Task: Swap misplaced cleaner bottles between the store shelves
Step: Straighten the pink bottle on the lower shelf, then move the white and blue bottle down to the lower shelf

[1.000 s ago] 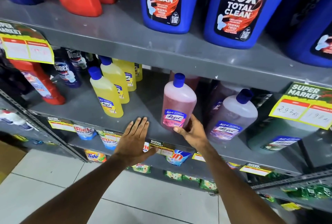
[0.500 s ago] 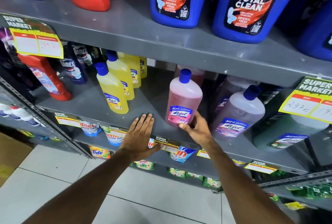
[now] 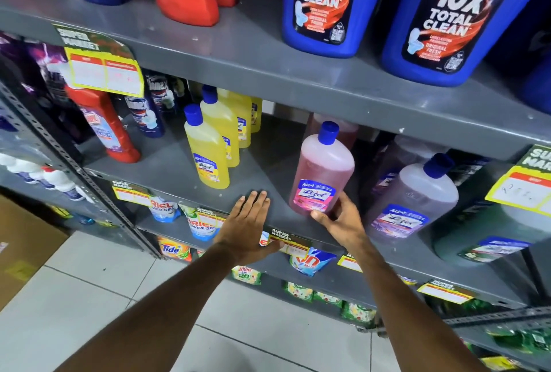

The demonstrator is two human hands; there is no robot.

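Grey metal store shelving, several tiers, pale tiled floor [image 3: 98, 306] below. Middle shelf [image 3: 167, 169] — dusty grey sheet steel, yellow price tags along its front lip.

Pink bottle [image 3: 322, 174], blue cap, stands near the shelf's front edge at about 1 o'clock from frame centre. Right hand [image 3: 343, 219] sits at its base: thumb pressed to the lower label, fingers curled behind — a loose hold, grip not fully visible.

Left hand [image 3: 247, 222] lies flat and spread on the shelf lip, holding nothing, at 9 o'clock from the pink bottle.

Yellow bottles [image 3: 208, 148] in a row at 10 o'clock, well apart from it. Lavender bottle [image 3: 414, 195] just beside it at 3 o'clock. Upper shelf: large blue bottles [image 3: 331, 4], red ones to the left.
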